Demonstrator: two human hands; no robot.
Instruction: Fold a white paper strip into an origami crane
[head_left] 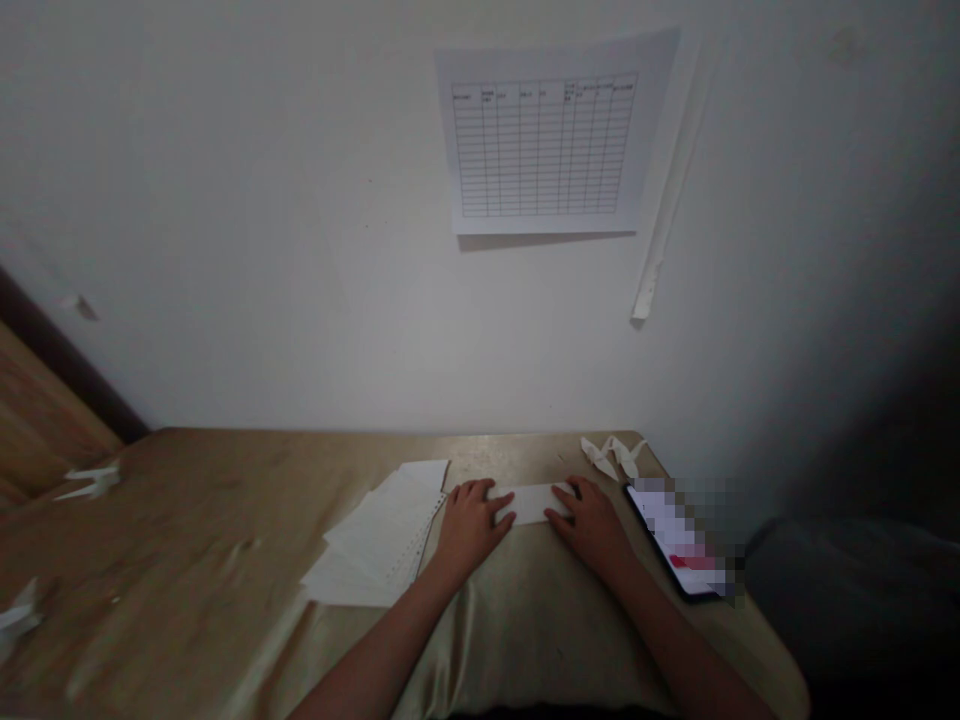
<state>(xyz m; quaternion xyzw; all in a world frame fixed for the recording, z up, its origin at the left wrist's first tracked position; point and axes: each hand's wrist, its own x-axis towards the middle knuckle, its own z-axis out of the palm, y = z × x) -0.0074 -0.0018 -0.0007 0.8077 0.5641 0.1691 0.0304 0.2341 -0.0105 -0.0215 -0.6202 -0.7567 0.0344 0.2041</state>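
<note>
A folded white paper strip lies crosswise on the cloth-covered table. At its left end, my left hand holds it with the thumb and index finger, the other fingers bent over the cloth. My right hand holds the right end in the same way, thumb at the near edge. The parts of the strip beneath the fingers are hidden. Just left of my left hand is a fanned stack of white paper sheets, with punched holes along one edge. Folded paper shapes sit beyond my right hand.
A phone with a lit screen rests near the table's right edge. More folded paper pieces are at the far left. Behind the table rises a white wall with a printed chart and a hanging paper strip.
</note>
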